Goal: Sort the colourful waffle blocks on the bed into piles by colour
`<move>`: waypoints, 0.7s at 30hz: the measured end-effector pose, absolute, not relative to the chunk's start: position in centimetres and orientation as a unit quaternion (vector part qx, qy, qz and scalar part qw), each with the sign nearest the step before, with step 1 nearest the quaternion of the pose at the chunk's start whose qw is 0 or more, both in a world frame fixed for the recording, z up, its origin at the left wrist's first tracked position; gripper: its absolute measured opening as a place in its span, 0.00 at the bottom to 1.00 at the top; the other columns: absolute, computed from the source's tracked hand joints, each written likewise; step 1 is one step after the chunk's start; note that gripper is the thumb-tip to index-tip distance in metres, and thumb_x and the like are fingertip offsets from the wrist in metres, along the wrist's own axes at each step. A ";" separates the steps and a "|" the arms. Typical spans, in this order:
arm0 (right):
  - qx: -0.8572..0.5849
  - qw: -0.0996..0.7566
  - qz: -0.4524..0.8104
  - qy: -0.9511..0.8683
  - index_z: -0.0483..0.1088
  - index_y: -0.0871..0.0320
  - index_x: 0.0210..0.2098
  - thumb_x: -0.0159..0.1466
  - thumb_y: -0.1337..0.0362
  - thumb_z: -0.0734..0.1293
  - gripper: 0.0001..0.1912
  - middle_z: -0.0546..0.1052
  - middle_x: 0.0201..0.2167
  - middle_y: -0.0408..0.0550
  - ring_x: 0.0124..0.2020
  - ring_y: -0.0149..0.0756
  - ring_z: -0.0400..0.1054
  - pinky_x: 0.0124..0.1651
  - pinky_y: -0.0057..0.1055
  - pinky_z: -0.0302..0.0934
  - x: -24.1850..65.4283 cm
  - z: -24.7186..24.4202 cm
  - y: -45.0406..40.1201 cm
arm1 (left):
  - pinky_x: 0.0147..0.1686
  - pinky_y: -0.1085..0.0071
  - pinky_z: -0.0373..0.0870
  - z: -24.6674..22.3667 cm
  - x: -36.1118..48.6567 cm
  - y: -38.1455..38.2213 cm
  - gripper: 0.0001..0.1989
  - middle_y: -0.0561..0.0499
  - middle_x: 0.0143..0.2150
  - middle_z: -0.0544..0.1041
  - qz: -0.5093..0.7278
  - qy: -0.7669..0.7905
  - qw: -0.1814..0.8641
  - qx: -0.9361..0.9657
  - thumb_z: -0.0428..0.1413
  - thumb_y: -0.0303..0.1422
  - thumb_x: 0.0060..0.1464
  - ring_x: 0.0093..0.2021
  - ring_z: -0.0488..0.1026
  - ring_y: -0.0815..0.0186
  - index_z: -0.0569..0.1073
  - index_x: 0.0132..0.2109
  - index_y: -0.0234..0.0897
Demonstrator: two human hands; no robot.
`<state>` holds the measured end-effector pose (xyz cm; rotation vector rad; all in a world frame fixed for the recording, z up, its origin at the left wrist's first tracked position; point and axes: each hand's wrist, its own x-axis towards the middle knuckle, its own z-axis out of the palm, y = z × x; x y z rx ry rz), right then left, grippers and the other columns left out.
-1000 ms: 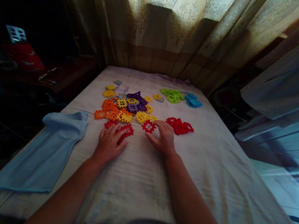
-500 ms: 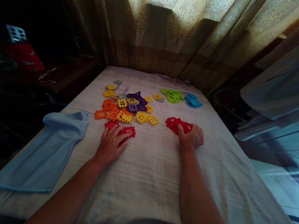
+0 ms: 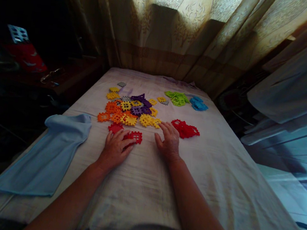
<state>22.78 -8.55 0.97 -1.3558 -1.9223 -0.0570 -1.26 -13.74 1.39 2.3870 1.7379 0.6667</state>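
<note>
My left hand (image 3: 116, 147) rests with spread fingers on red toothed pieces (image 3: 136, 137) in front of the mixed pile. A flat red piece (image 3: 115, 127) shows just beyond its fingertips. My right hand (image 3: 168, 139) is open, fingers apart and nothing held, between the yellow pieces (image 3: 146, 120) and the red pile (image 3: 186, 130). Its fingertips come close to the nearest yellow piece; whether they touch I cannot tell. Orange pieces (image 3: 111, 107) and purple pieces (image 3: 145, 108) lie with the yellow ones.
Lime green pieces (image 3: 178, 98) and blue pieces (image 3: 198, 103) lie at the back right. A grey piece (image 3: 121, 84) is at the back left. A light blue cloth (image 3: 45, 158) covers the left edge of the sheet-covered surface (image 3: 145, 188). Curtains (image 3: 162, 35) hang behind.
My right hand has let go of the red pile and moved left toward the yellow pieces. A red piece by my left hand has shifted slightly right.
</note>
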 end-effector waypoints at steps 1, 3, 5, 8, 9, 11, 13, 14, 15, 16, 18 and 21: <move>-0.513 0.370 -0.010 -0.775 0.71 0.56 0.56 0.64 0.60 0.64 0.21 0.74 0.56 0.57 0.62 0.50 0.63 0.65 0.51 0.53 22.2 1.0 -8.8 | 0.65 0.40 0.51 1.5 -1.2 -13.8 0.14 0.48 0.64 0.71 0.220 0.571 0.057 0.789 0.53 0.37 0.61 0.65 0.63 0.50 0.79 0.50 0.52; -0.476 0.338 0.014 -0.812 0.71 0.56 0.55 0.62 0.59 0.66 0.22 0.73 0.59 0.57 0.63 0.50 0.61 0.65 0.52 0.52 21.3 1.0 -9.4 | 0.65 0.39 0.51 1.6 -1.1 -13.9 0.13 0.48 0.63 0.72 0.217 0.565 0.057 0.794 0.53 0.37 0.62 0.65 0.63 0.50 0.80 0.50 0.52; -0.448 0.307 0.034 -0.839 0.72 0.56 0.54 0.61 0.57 0.68 0.23 0.70 0.61 0.58 0.65 0.52 0.59 0.65 0.52 0.52 20.8 1.1 -9.8 | 0.65 0.38 0.50 1.7 -1.0 -13.9 0.13 0.48 0.63 0.72 0.211 0.559 0.060 0.800 0.53 0.37 0.62 0.65 0.63 0.49 0.80 0.50 0.52; -0.429 0.273 0.057 -0.859 0.73 0.57 0.53 0.60 0.54 0.70 0.24 0.68 0.63 0.60 0.65 0.54 0.58 0.64 0.53 0.52 20.5 1.2 -10.1 | 0.65 0.37 0.48 1.6 -1.0 -14.0 0.14 0.48 0.63 0.72 0.206 0.546 0.069 0.809 0.53 0.36 0.62 0.65 0.64 0.50 0.79 0.51 0.53; -0.426 0.265 0.064 -0.863 0.72 0.58 0.54 0.60 0.54 0.70 0.25 0.68 0.63 0.61 0.65 0.54 0.58 0.64 0.54 0.53 20.5 1.3 -10.1 | 0.66 0.38 0.47 1.5 -1.0 -14.0 0.15 0.48 0.63 0.72 0.206 0.542 0.070 0.812 0.53 0.36 0.62 0.65 0.64 0.51 0.79 0.51 0.53; -0.423 0.251 0.077 -0.867 0.72 0.57 0.54 0.60 0.55 0.70 0.25 0.70 0.61 0.59 0.65 0.54 0.59 0.64 0.53 0.53 20.6 1.3 -10.1 | 0.66 0.38 0.47 1.4 -1.0 -14.0 0.15 0.48 0.63 0.72 0.209 0.534 0.072 0.816 0.52 0.35 0.62 0.64 0.65 0.52 0.78 0.52 0.52; -0.419 0.243 0.090 -0.870 0.72 0.56 0.55 0.60 0.56 0.70 0.24 0.73 0.59 0.57 0.63 0.52 0.61 0.64 0.53 0.54 20.6 1.3 -10.0 | 0.66 0.39 0.47 1.4 -1.0 -14.0 0.15 0.47 0.62 0.73 0.212 0.529 0.071 0.818 0.52 0.35 0.62 0.63 0.66 0.53 0.78 0.52 0.52; -0.417 0.243 0.094 -0.871 0.72 0.55 0.55 0.61 0.56 0.70 0.23 0.74 0.58 0.56 0.62 0.51 0.63 0.63 0.52 0.54 20.5 1.3 -10.0 | 0.66 0.39 0.47 1.4 -1.0 -14.0 0.15 0.47 0.62 0.73 0.213 0.528 0.071 0.819 0.52 0.35 0.62 0.63 0.67 0.53 0.78 0.52 0.52; -0.416 0.245 0.097 -0.870 0.72 0.55 0.54 0.61 0.57 0.70 0.22 0.75 0.57 0.55 0.60 0.50 0.64 0.63 0.51 0.55 20.5 1.3 -10.0 | 0.66 0.39 0.47 1.4 -1.0 -14.0 0.15 0.47 0.62 0.73 0.214 0.528 0.070 0.819 0.52 0.35 0.62 0.63 0.67 0.53 0.78 0.52 0.51; -0.415 0.248 0.098 -0.870 0.73 0.55 0.53 0.61 0.58 0.70 0.21 0.75 0.56 0.55 0.59 0.49 0.65 0.62 0.50 0.56 20.4 1.3 -10.0 | 0.66 0.39 0.47 1.4 -1.0 -14.0 0.15 0.47 0.62 0.73 0.215 0.527 0.069 0.819 0.52 0.35 0.62 0.63 0.67 0.54 0.78 0.52 0.52; -0.414 0.254 0.099 -0.868 0.73 0.55 0.51 0.62 0.59 0.70 0.18 0.77 0.54 0.54 0.57 0.48 0.67 0.61 0.49 0.57 20.3 1.4 -10.1 | 0.66 0.39 0.47 1.5 -1.0 -14.0 0.15 0.47 0.62 0.73 0.216 0.527 0.070 0.819 0.52 0.35 0.62 0.63 0.67 0.54 0.78 0.53 0.52; -0.411 0.260 0.104 -0.868 0.74 0.54 0.49 0.63 0.60 0.69 0.15 0.78 0.52 0.53 0.55 0.46 0.69 0.59 0.47 0.58 20.1 1.7 -10.2 | 0.66 0.39 0.47 1.6 -1.0 -14.0 0.17 0.47 0.62 0.73 0.214 0.525 0.073 0.820 0.52 0.35 0.62 0.62 0.67 0.54 0.75 0.56 0.53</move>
